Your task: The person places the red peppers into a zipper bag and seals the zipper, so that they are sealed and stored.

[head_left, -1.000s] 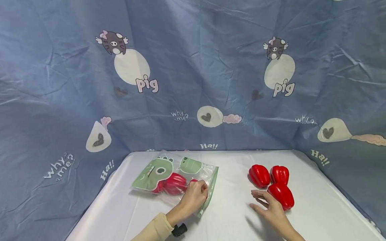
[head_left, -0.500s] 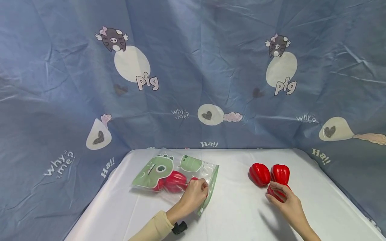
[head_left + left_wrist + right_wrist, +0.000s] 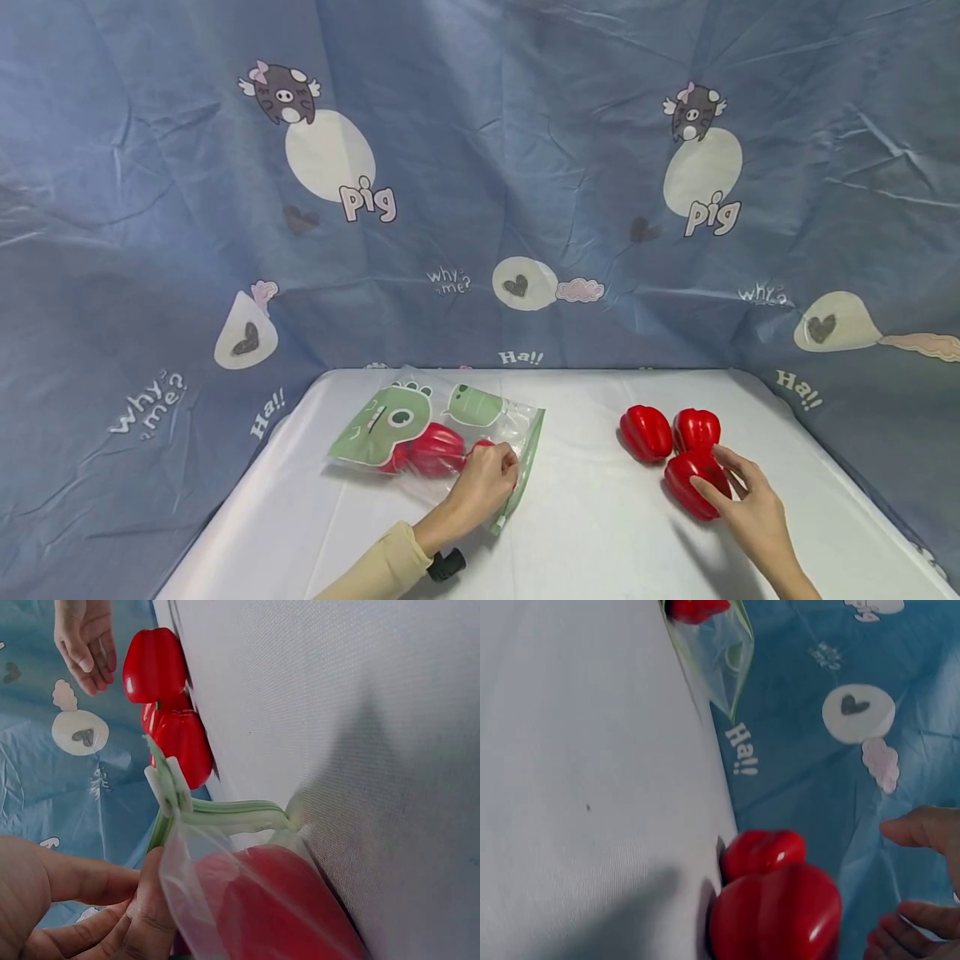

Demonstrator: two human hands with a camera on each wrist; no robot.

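On the left, a clear zip bag (image 3: 517,425) with a green cartoon print lies with red bell peppers (image 3: 435,451) inside. My left hand (image 3: 480,483) pinches the bag's film near its green zip edge; the left wrist view shows the mouth (image 3: 240,814) held apart, with a red pepper (image 3: 270,900) inside. My right hand (image 3: 753,508) hovers with spread fingers over the nearest loose red bell pepper (image 3: 686,479), thumb and fingers on either side of it in the head view. The right wrist view shows a gap between these fingers and the peppers (image 3: 776,915).
Two more red bell peppers (image 3: 645,433) sit just behind the nearest one. A small black object (image 3: 447,565) shows by the left wrist. White cloth covers the table (image 3: 585,533), and a blue patterned curtain (image 3: 465,167) hangs behind and at the sides.
My right hand has moved to the right, from left of the nearest loose pepper across it to its right side, fingers spread. The left hand keeps its pinch on the bag.
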